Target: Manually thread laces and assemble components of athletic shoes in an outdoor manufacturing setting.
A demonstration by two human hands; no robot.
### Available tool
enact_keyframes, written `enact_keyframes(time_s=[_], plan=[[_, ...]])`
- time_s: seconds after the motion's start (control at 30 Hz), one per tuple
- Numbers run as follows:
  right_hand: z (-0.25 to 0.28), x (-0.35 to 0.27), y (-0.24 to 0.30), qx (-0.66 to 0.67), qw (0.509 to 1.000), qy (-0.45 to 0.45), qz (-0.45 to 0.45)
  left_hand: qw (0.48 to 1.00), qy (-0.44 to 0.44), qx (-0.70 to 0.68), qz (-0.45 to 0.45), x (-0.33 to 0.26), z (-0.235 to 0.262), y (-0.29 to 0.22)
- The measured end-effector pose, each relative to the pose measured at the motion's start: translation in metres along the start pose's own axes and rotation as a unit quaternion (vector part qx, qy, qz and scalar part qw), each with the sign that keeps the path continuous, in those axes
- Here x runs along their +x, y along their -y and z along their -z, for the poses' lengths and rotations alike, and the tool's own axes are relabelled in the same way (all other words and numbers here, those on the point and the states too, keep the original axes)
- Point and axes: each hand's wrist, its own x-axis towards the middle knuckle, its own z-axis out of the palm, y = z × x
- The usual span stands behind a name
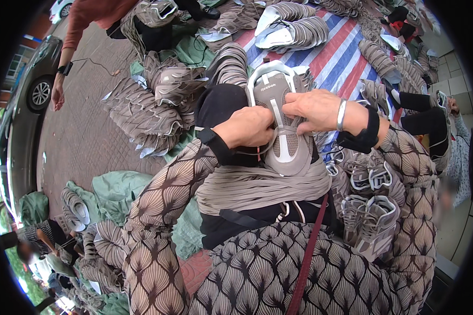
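Observation:
A taupe shoe upper (pixel 286 148) with white trim lies across my knees, its toe toward me and its padded collar pointing away. My left hand (pixel 248 127) is closed at the upper's left edge, its fingers curled in a pinch. A thin shoelace (pixel 268 147) loops down beneath those fingers. On the other side, my right hand (pixel 320 111) grips the upper's right edge, with index finger and thumb bent onto the lacing area beside the tongue (pixel 276 113). The fingertips are partly hidden. A thick bundle of beige shoelaces (pixel 263 185) rests across my lap.
Finished-looking laced shoes (pixel 370 218) sit by my right side. Stacked uppers (pixel 142 118) lie at left, others (pixel 291 32) on a striped sheet (pixel 333 52). Green sacking (pixel 118 191) covers ground at left. A person's arm (pixel 63 73) hangs near a parked car (pixel 29 113).

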Motion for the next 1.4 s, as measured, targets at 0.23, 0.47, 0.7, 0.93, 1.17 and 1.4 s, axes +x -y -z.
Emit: enact_keyframes(time_s=[0.23, 0.47, 0.7, 0.93, 1.17, 1.4], plan=[[-0.009, 0.003, -0.005, -0.029, 0.998, -0.046, 0.032, 0.976, 0.091, -0.125, 0.153, 0.010, 0.007, -0.002], [-0.011, 0.000, -0.018, 0.015, 0.996, -0.040, 0.077, 0.962, 0.091, -0.157, 0.201, 0.016, 0.008, -0.003], [-0.016, 0.003, -0.008, -0.040, 0.995, -0.055, 0.076, 0.978, 0.074, -0.107, 0.162, 0.008, 0.001, 0.004], [-0.016, 0.004, -0.009, 0.050, 0.997, -0.052, 0.021, 0.973, 0.022, -0.151, 0.172, 0.006, -0.004, 0.000], [-0.009, 0.038, -0.003, 0.042, 0.989, 0.058, -0.129, 0.877, -0.169, -0.409, 0.186, 0.001, 0.006, -0.005], [-0.008, 0.051, -0.014, 0.093, 0.916, 0.221, -0.321, 0.929, -0.119, -0.311, 0.163, 0.000, 0.018, 0.008]])
